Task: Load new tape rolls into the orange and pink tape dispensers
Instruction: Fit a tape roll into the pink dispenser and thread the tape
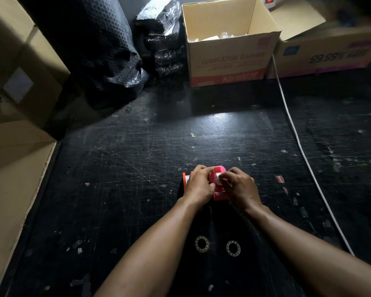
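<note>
The pink tape dispenser [219, 189] stands on the black scratched mat [137, 168] in front of me. My left hand [199, 185] grips its left side. My right hand [240, 187] pinches at a pale tape roll [219, 175] seated in the dispenser's top. An orange tape dispenser [184, 178] peeks out just left of my left hand, mostly hidden behind it. Two pale ring-shaped cores [202, 243] [233, 248] lie on the mat between my forearms, close to me.
An open cardboard box [229, 58] stands at the back, with a second printed box [323, 54] to its right. Black wrapped bundles [107, 50] fill the back left. Cardboard [13, 168] lines the left edge. A white cable [296, 136] runs along the right.
</note>
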### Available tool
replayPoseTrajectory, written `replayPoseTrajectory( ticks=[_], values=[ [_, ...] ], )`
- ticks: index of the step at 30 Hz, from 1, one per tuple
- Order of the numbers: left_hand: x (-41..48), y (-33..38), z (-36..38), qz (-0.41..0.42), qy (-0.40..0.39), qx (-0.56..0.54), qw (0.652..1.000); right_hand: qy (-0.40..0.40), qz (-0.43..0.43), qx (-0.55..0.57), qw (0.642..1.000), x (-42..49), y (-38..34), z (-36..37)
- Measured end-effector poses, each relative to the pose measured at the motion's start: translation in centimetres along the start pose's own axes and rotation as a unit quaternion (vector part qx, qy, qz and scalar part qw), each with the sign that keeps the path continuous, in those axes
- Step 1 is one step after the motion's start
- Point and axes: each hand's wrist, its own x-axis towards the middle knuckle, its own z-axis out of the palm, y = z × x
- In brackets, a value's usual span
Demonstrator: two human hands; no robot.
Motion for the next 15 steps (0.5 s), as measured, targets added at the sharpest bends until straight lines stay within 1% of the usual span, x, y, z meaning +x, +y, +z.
replayPoseTrajectory(
  ticks=[2,5,10,15],
  values=[
    [0.1,0.0,-0.1,-0.002,0.001,0.007,1.0,0.005,-0.017,-0.027,0.999,0.2,0.2,0.0],
    [0.2,-0.3,0.3,-0.01,0.01,0.01,1.0,0.017,-0.024,-0.039,0.999,0.4,0.2,0.0],
    [0.3,-0.3,0.8,-0.01,0.027,0.018,0.999,0.005,-0.037,-0.052,0.998,-0.2,0.3,-0.1],
    [-0.2,-0.2,0.9,0.008,0.042,0.023,0.999,0.001,-0.051,-0.063,0.997,-2.7,0.9,0.1]
  ],
)
